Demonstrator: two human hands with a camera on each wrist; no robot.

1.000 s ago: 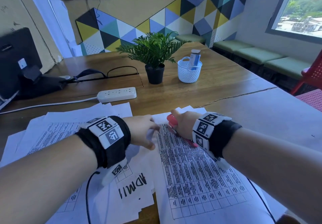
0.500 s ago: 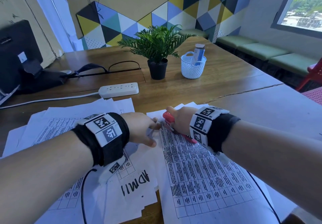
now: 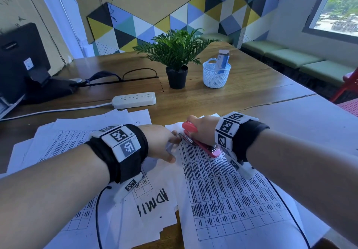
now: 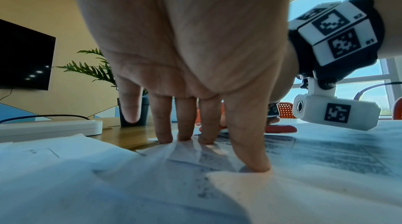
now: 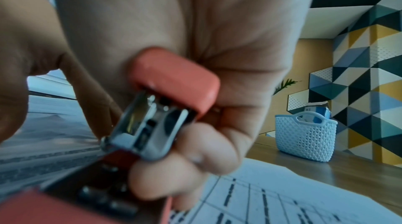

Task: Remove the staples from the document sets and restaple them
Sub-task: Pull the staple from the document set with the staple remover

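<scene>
A printed document set [image 3: 228, 188] with a table lies in front of me on the wooden table [image 3: 222, 97]. My right hand [image 3: 201, 127] grips a red stapler [image 3: 201, 142] [image 5: 174, 79] whose metal mouth sits at the sheet's top left corner. My left hand [image 3: 162, 142] presses straight fingertips [image 4: 254, 165] on the paper [image 4: 217, 157] just left of that corner. Other sheets [image 3: 77, 144], one lettered "ADMI" [image 3: 153, 202], are spread at the left.
A white power strip [image 3: 134, 100] with its cord lies behind the papers. Further back stand a potted plant [image 3: 176, 58] and a white basket [image 3: 216, 74] [image 5: 304, 135] holding a blue box. A black device [image 3: 21, 64] sits at far left.
The head view has shifted slightly. Both hands stay at the document's top corner, with the stapler's mouth a little nearer the left fingertips.
</scene>
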